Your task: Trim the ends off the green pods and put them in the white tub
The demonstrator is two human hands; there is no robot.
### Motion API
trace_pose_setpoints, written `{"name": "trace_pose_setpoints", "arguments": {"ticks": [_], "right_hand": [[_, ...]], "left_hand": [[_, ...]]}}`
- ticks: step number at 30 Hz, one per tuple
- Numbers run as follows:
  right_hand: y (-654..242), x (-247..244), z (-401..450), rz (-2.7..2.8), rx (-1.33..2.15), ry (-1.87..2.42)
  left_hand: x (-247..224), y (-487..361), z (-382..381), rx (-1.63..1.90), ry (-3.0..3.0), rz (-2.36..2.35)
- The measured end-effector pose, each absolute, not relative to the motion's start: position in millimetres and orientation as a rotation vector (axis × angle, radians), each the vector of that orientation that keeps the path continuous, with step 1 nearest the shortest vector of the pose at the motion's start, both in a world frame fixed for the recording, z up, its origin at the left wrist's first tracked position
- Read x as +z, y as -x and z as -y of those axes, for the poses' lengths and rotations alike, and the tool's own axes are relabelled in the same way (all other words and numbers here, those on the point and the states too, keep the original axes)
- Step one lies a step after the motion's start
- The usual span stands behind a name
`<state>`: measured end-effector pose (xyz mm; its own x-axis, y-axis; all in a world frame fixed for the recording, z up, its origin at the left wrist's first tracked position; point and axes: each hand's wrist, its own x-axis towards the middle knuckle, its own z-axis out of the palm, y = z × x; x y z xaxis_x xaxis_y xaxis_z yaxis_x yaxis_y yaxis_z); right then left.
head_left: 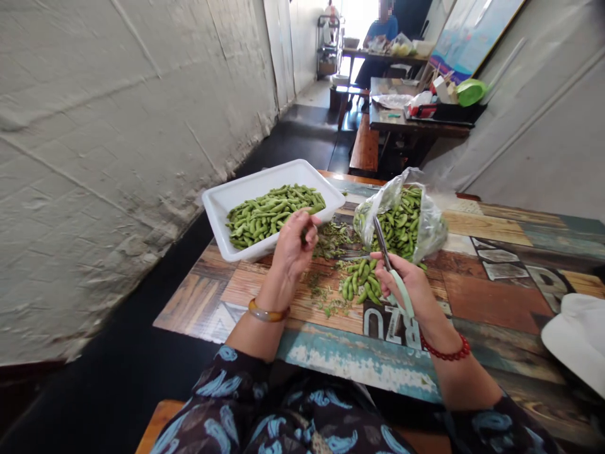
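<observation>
My left hand (299, 243) is closed at the near right rim of a white plastic tub (218, 233), with a bit of green edamame pod showing between the fingers. Many edamame pods (269, 217) are heaped inside the tub. My right hand (406, 284) grips scissors (401, 293) with pale green handles, their blades pointing up and away. Behind the blades, a clear plastic bag (432, 230) lies with its mouth towards me, full of pods. A small pile of pods (362, 282) rests on the table between my hands.
Snipped stems and scraps (331, 239) are scattered on the patterned wooden table (496, 293). A white cap (576, 340) sits at the right edge. A rough white wall (142, 126) runs along the left. Farther off are another cluttered table (392, 113) and a seated person (385, 28) in blue.
</observation>
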<state>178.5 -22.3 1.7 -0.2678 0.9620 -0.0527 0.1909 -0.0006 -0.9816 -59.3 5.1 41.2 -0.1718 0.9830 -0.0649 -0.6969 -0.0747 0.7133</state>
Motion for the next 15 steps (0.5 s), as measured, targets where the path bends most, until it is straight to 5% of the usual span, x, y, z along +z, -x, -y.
{"name": "trace_pose_setpoints", "arguments": {"ticks": [15], "right_hand": [[-179.7, 0.9, 21.1, 1.668, 1.291, 1.222]], "left_hand": [[26.0, 34.4, 7.0, 1.258, -0.505, -0.635]]}}
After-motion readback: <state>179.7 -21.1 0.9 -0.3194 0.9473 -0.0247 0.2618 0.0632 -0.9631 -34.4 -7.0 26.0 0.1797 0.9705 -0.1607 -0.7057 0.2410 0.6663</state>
